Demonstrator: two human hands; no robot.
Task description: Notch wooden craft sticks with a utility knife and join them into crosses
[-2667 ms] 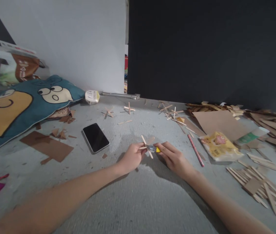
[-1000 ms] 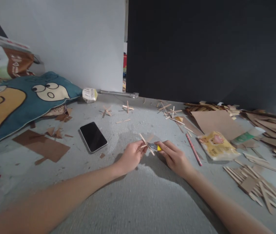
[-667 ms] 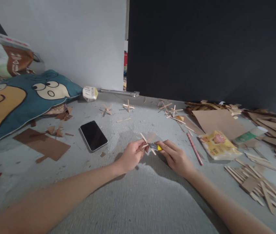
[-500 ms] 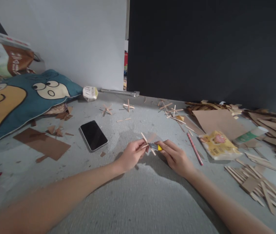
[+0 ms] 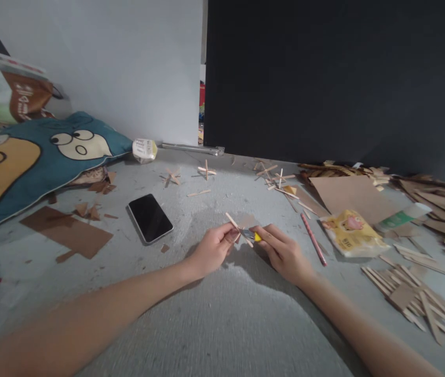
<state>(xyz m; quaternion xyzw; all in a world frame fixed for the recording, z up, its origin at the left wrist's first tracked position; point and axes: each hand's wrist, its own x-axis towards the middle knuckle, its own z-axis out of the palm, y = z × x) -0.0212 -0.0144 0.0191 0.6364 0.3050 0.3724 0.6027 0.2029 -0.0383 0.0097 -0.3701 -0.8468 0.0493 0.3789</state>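
Near the middle of the table, my left hand (image 5: 215,247) pinches some thin wooden craft sticks (image 5: 232,220), one of which points up and away from the fingers. My right hand (image 5: 283,251) is closed around a yellow utility knife (image 5: 257,237). Its grey blade reaches left and meets the sticks close to my left fingertips. How the sticks join is partly hidden by my fingers. A small brown scrap (image 5: 247,220) shows just behind them.
A phone (image 5: 150,218) lies to the left, beside brown cardboard (image 5: 69,230). Crossed-stick pieces (image 5: 207,170) stand farther back. To the right are a red pencil (image 5: 313,239), a yellow packet (image 5: 352,233), a glue stick (image 5: 403,216) and a stick pile (image 5: 411,298). A blue pillow (image 5: 49,162) sits far left.
The sticks in my left hand have turned slightly against the knife blade. Both hands stay in nearly the same place, and the whole view has shifted a touch.
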